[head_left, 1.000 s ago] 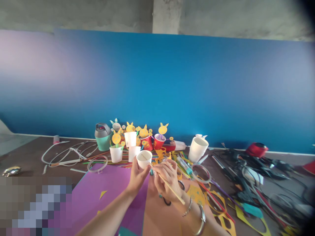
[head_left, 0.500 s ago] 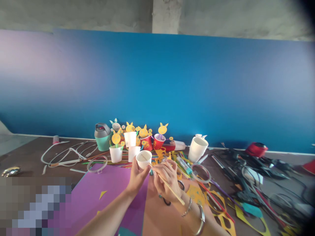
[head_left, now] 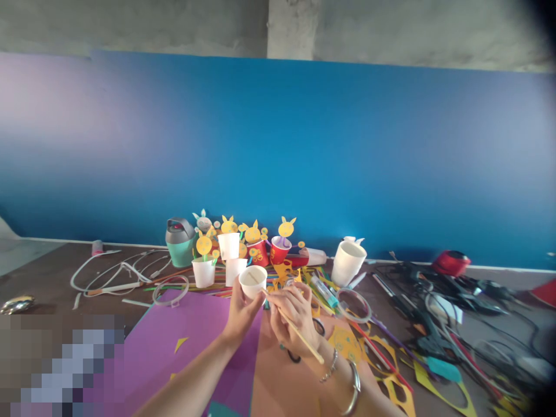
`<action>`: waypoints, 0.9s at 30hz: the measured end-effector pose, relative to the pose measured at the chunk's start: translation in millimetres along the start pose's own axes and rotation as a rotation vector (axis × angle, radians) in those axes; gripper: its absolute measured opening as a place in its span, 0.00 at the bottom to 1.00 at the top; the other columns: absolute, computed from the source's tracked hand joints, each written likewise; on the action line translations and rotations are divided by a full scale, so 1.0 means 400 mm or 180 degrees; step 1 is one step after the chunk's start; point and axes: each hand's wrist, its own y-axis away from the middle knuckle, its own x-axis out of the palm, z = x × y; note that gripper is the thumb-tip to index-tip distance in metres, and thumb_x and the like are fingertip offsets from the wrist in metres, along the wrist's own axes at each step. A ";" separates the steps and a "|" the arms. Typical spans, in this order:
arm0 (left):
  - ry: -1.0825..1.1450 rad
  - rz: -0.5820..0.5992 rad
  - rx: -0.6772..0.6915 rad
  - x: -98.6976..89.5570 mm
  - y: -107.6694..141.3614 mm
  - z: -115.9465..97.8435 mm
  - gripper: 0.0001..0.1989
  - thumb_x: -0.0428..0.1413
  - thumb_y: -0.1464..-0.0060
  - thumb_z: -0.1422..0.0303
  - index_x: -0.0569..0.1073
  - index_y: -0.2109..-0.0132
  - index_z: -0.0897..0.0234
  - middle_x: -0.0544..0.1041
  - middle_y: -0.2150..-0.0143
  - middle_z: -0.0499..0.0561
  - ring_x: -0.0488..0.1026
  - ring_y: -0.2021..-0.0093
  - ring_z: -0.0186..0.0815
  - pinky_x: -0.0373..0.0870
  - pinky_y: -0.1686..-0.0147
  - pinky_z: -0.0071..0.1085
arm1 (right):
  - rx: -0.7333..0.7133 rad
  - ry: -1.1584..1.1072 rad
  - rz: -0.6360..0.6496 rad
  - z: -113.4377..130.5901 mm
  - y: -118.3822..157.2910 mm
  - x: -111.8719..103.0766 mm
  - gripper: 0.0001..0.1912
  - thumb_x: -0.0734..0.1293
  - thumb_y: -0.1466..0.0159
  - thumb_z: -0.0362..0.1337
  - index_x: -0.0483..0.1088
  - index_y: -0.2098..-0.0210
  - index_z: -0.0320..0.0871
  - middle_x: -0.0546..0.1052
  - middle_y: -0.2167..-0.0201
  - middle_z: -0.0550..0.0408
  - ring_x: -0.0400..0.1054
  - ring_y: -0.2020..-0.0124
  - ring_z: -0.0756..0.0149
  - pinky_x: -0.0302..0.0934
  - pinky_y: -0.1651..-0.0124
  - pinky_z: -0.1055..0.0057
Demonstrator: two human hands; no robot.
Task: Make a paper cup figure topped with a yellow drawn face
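Note:
A white paper cup (head_left: 252, 281) tilts in my left hand (head_left: 238, 317), its open mouth facing me and a thin line visible inside. My right hand (head_left: 292, 315) is closed around a thin pale wooden stick (head_left: 306, 340), gripped like a pen. The stick's upper end points down toward my wrist, while its tip is near the cup's right side; whether they touch I cannot tell. Below both hands lie a purple sheet (head_left: 186, 347) and an orange sheet (head_left: 282, 388). Scissors (head_left: 319, 327) with dark handles are partly hidden under my right hand.
Behind my hands stand white cups (head_left: 204, 272) and red cups (head_left: 281, 250) with yellow animal-shaped paper figures. A green-grey container (head_left: 180, 246) is at back left, stacked white cups (head_left: 349, 263) at back right. Tape rolls (head_left: 354, 305), yellow cut-outs (head_left: 395, 388) and a black glue gun (head_left: 434, 339) lie right.
Both hands keep nearly the same pose with the cup and the stick. The whole view has shifted very slightly; nothing else has visibly moved.

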 end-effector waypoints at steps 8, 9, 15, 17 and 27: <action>0.0001 0.0026 -0.0013 0.001 -0.001 0.000 0.23 0.62 0.50 0.60 0.65 0.50 0.61 0.74 0.57 0.52 0.72 0.57 0.39 0.69 0.58 0.35 | -0.0014 -0.0031 0.0005 0.001 -0.003 -0.002 0.18 0.61 0.41 0.25 0.67 0.53 0.47 0.78 0.64 0.58 0.71 0.64 0.65 0.51 0.46 0.57; 0.0009 0.0030 -0.0012 0.001 -0.001 0.000 0.23 0.62 0.50 0.60 0.65 0.50 0.61 0.74 0.57 0.52 0.72 0.57 0.39 0.69 0.57 0.35 | -0.0017 -0.0016 0.0007 0.001 -0.003 -0.001 0.18 0.61 0.40 0.25 0.67 0.53 0.47 0.78 0.64 0.57 0.71 0.64 0.65 0.52 0.47 0.57; -0.0007 0.0047 -0.0033 0.000 -0.001 0.000 0.23 0.62 0.50 0.60 0.65 0.50 0.61 0.74 0.58 0.52 0.72 0.57 0.39 0.69 0.58 0.35 | -0.0018 -0.0008 -0.0007 0.000 -0.002 0.000 0.20 0.61 0.40 0.26 0.67 0.50 0.47 0.79 0.64 0.57 0.71 0.64 0.64 0.52 0.47 0.56; -0.0012 0.0054 -0.0043 0.000 0.000 -0.002 0.22 0.62 0.50 0.60 0.65 0.50 0.61 0.74 0.58 0.51 0.72 0.58 0.39 0.69 0.58 0.34 | -0.0026 -0.0021 -0.0014 0.000 -0.001 -0.001 0.20 0.61 0.40 0.25 0.67 0.50 0.47 0.79 0.63 0.56 0.71 0.64 0.64 0.51 0.47 0.56; -0.0055 -0.0042 -0.0107 0.003 0.000 -0.014 0.22 0.63 0.53 0.60 0.67 0.53 0.61 0.74 0.61 0.50 0.73 0.60 0.38 0.69 0.60 0.34 | -0.0020 0.0017 -0.0004 0.003 -0.002 -0.002 0.20 0.61 0.39 0.26 0.67 0.50 0.48 0.79 0.64 0.57 0.71 0.64 0.65 0.52 0.46 0.56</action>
